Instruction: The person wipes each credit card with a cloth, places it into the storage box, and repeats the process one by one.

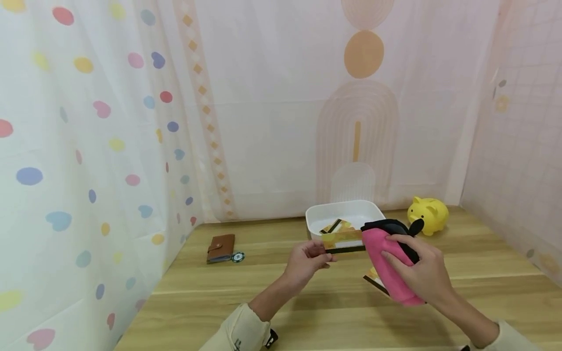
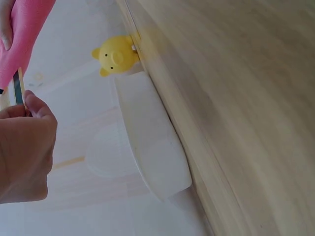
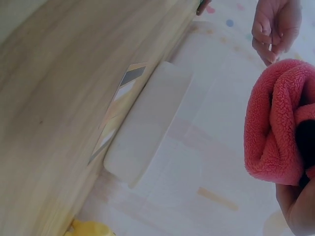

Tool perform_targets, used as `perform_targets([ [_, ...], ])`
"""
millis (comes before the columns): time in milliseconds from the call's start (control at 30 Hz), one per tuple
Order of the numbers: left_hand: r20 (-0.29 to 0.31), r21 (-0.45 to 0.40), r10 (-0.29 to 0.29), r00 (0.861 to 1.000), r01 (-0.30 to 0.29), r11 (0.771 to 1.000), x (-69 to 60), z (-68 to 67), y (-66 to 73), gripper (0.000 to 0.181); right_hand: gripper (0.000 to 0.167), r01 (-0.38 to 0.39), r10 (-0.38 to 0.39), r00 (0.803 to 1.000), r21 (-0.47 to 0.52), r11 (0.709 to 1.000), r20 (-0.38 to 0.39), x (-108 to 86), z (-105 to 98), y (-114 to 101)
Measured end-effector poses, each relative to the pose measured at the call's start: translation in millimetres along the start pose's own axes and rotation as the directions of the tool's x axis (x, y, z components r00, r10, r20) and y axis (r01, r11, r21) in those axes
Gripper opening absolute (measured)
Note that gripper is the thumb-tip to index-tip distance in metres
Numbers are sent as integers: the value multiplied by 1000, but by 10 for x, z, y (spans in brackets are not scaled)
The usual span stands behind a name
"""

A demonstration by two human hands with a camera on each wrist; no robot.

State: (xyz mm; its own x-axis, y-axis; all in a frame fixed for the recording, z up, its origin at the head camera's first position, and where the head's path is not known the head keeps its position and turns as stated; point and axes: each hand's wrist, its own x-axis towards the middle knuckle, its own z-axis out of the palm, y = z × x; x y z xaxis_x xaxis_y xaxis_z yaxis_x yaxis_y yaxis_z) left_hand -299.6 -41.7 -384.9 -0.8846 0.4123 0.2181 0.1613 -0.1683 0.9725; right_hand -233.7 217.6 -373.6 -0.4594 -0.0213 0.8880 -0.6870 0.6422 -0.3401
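Observation:
My left hand (image 1: 307, 263) pinches the near end of a yellow and white card (image 1: 344, 240) with a black stripe. The card's other end meets the mouth of a pink plush pouch (image 1: 388, 265) with black trim; how far it reaches inside is hidden. My right hand (image 1: 423, 268) grips the pouch from the right and holds it tilted above the table. In the right wrist view the pouch's fluffy pink fabric (image 3: 275, 123) is rolled and folded. Another striped card (image 1: 375, 282) lies on the table, partly covered by the pouch.
A white plastic bin (image 1: 313, 214) stands at the back with striped cards (image 1: 338, 226) in it. To its right is a yellow piggy bank (image 1: 432, 214). A brown wallet (image 1: 221, 247) and a poker chip (image 1: 238, 257) lie at the left. Patterned curtains surround the wooden table (image 1: 184, 302).

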Motion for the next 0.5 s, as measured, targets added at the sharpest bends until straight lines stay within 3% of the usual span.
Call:
perform_targets([
  [267,56,-81,-58,997,63,995,-14,-3,-6,18,44,124,-122,989,25,992,-85,5,43,-49],
  [500,36,-130,-94,995,98,987,-14,-13,21,17,41,140,-134,983,39,989,-121,54,77,-71],
])
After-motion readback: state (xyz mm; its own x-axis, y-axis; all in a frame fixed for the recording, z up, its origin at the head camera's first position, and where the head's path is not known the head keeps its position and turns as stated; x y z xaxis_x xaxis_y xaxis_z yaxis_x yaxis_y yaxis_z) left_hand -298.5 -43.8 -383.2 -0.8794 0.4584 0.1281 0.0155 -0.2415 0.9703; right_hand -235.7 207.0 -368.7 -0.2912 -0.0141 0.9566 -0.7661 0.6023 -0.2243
